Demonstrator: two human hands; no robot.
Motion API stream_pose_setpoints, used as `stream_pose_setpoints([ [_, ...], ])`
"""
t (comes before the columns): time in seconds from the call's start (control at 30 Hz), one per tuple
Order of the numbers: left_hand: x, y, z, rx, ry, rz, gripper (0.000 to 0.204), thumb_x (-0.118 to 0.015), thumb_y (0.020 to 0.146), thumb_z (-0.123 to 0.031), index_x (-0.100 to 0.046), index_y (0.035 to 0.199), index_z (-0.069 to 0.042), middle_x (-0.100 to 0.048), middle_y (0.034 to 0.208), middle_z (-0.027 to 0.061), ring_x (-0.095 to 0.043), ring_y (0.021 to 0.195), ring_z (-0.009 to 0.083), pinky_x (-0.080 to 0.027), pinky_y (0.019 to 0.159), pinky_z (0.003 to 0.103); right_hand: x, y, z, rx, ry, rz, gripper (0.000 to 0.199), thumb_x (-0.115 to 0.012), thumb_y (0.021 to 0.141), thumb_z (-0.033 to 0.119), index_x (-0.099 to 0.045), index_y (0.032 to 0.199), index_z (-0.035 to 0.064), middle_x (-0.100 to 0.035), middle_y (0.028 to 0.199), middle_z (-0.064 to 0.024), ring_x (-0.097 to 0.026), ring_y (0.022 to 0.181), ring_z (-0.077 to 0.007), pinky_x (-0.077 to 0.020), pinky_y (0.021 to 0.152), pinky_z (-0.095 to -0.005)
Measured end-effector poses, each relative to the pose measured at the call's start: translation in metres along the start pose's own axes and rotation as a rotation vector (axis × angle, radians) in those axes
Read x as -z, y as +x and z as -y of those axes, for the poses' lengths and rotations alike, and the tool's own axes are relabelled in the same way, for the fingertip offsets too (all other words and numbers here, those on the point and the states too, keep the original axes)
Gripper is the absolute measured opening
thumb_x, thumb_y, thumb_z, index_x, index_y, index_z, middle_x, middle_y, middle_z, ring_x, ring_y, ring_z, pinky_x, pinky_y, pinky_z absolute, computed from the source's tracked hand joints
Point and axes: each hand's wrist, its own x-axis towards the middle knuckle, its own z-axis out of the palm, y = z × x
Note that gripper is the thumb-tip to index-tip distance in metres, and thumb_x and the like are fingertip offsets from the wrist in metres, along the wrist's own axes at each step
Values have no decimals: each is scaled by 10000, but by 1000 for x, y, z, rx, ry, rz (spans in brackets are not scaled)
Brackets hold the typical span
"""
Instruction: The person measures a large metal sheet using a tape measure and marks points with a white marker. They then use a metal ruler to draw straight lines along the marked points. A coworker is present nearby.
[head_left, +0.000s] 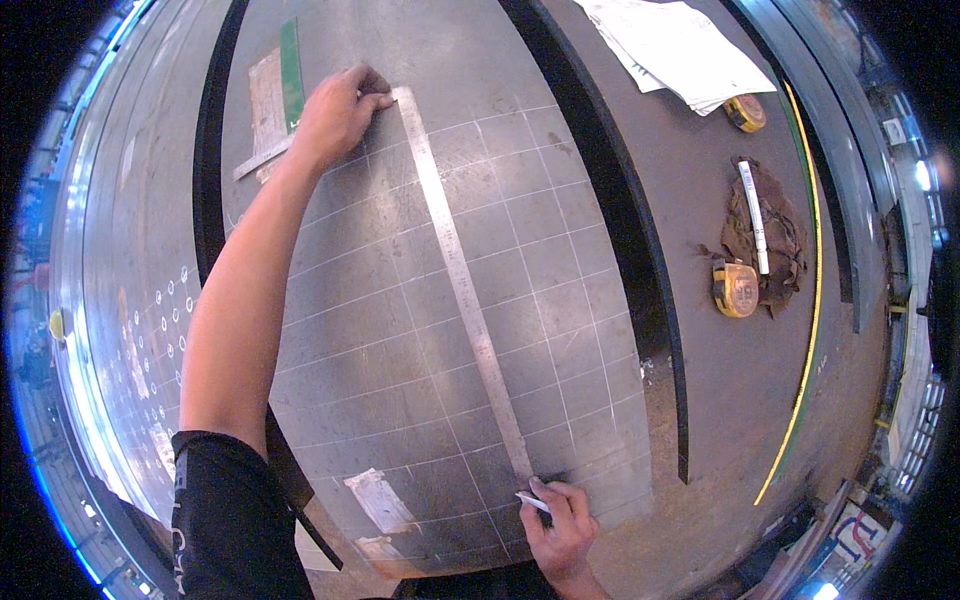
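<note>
A grid of thin white lines covers the grey metal sheet (350,330) in front of me. Across it, from far to near, lies a long steel ruler (455,265). My left hand (345,112) is stretched to the ruler's far end, thumb and fingers pinched together at its edge. Close by the near end, my right hand (562,530) grips a slim white marking stick (533,502), its tip beside the ruler; whether it is chalk or a pen, I cannot tell. The fingers of the right hand are curled around it.
Right of the sheet are a dark bar (625,200), papers (680,50), two yellow tape measures (735,290) (745,112), a brown rag (783,240) with a white marker (753,215) on it, and a yellow strip (815,290). A green-edged piece (291,75) lies beyond my left forearm.
</note>
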Motion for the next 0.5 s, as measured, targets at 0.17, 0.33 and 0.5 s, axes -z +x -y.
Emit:
stream_pose_setpoints([
  [0.17,-5,3,4,-11,46,13,247,-666,895,-251,-687,1029,-44,-709,1039,178,-649,1038,368,-493,908,455,0,0,-1,-6,9,4,330,-809,742,48,-745,1064,76,-666,968,-106,-699,789,-267,-580,651,-358],
  [0.33,-8,5,9,-19,56,25,245,-652,911,-245,-672,1046,-41,-704,1061,182,-641,1059,370,-489,916,459,2,1,1,-18,27,10,340,-810,739,49,-747,1071,83,-664,972,-104,-698,790,-261,-579,655,-356],
  [0.5,-6,2,-2,9,38,38,247,-650,914,-237,-661,1042,-26,-704,1056,190,-640,1058,379,-486,920,459,-1,-4,-6,-12,-25,12,364,-829,769,153,-739,1121,156,-666,1012,-57,-693,769,-231,-567,626,-347],
])
